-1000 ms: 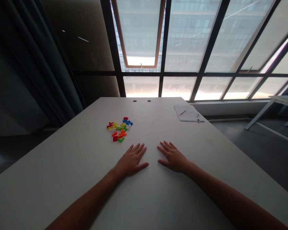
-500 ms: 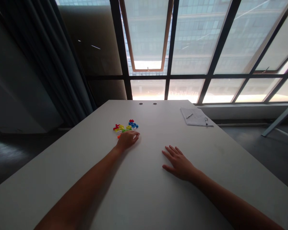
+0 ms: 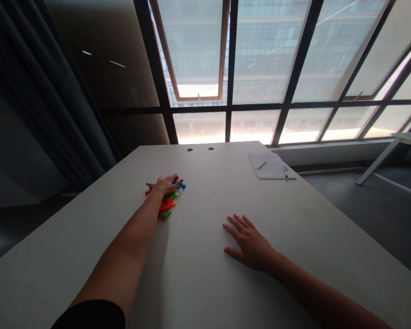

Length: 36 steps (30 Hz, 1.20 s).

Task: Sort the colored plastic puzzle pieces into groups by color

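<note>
Small coloured plastic pieces (image 3: 168, 205), in red, orange, green, white and blue, lie in a loose cluster on the desk (image 3: 198, 256), nearer its left edge than its right. The left hand (image 3: 164, 184) extends over the cluster, fingers splayed and unclenched; contact with individual pieces is difficult to confirm at this distance. The right hand (image 3: 251, 245) rests palm down nearer the desk's front edge, fingers spread, grasping nothing. Paper sheets (image 3: 271, 167), bearing two pens (image 3: 261, 165), lie near the far right corner.
</note>
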Available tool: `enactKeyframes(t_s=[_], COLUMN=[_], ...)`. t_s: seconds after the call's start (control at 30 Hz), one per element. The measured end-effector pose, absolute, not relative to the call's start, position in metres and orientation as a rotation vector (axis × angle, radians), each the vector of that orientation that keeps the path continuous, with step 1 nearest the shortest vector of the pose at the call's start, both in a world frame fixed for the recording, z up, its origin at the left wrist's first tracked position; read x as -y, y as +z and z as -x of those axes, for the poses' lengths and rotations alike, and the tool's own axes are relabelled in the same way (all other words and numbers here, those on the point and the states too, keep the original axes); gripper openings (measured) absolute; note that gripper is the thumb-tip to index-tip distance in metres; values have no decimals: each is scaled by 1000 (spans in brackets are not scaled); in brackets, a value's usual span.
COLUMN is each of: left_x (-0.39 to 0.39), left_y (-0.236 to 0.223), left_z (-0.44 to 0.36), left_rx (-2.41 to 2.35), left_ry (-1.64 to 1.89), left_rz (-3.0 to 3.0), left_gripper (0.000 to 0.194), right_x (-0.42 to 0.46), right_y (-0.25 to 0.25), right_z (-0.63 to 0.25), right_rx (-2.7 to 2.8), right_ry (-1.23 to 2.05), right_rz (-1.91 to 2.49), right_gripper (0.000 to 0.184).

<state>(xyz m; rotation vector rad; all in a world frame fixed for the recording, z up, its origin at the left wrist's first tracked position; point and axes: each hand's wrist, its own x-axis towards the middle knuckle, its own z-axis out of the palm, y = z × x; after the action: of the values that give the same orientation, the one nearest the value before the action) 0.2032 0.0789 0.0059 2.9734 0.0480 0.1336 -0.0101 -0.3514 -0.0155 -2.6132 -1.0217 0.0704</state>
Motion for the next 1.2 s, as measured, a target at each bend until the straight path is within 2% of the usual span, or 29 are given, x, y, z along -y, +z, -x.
enactKeyframes(t_s=[0.27, 0.43, 0.53, 0.7, 0.8, 1.03, 1.13, 1.2], left_x=[-67, -43, -34, -21, -6, 54, 58, 41], left_y=[14, 12, 8, 7, 6, 18, 28, 32], left_z=[-194, -170, -148, -106, -79, -11, -6, -17], left_rx=[-205, -169, -90, 123, 308, 796, 865, 794], left_ry=[-183, -147, -107, -17, 48, 35, -27, 12], left_rz=[-2926, -2965, -2996, -2980, -2925, -2672, -2516, -2508], left_gripper=[77, 81, 79, 70, 68, 59, 46, 46], right_x=[351, 352, 353, 356, 357, 356, 357, 358], right_y=[-13, -17, -22, -33, -37, -33, -33, -34], right_z=[11, 10, 9, 3, -2, -3, -4, -5], right_rx=[1001, 1003, 1020, 998, 934, 895, 889, 867], right_ry=[81, 24, -35, -250, -361, -479, -474, -474], right_rz=[2650, 2632, 2606, 2436, 2304, 2202, 2188, 2177], right_gripper=[75, 72, 70, 44, 35, 27, 27, 27])
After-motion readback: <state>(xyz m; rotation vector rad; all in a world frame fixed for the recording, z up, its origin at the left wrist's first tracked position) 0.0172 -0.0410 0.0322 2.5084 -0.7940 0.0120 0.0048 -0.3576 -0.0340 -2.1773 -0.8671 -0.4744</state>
